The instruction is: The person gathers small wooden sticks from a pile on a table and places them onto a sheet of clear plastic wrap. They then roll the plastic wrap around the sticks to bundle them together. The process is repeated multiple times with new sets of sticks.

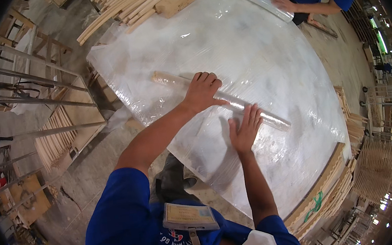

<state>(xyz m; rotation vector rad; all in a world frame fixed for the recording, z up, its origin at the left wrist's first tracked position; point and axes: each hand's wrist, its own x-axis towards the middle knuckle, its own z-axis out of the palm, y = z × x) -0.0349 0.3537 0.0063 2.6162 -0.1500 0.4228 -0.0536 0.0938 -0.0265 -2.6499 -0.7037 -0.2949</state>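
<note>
Clear cylindrical plastic-film roll (234,102) on white tabletop (188,45)
It is grasped by the curled left hand (204,92), touched by the open right hand (246,130).

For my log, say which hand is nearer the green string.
Right. The right hand rests on the clear roll, up-left of the green string; the left hand lies farther off along that roll.

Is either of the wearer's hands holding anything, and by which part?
Firm grip cannot be told: the left hand curves over the clear plastic roll, left of its middle; the right hand lies with fingers on it, nearer its right end.
</note>
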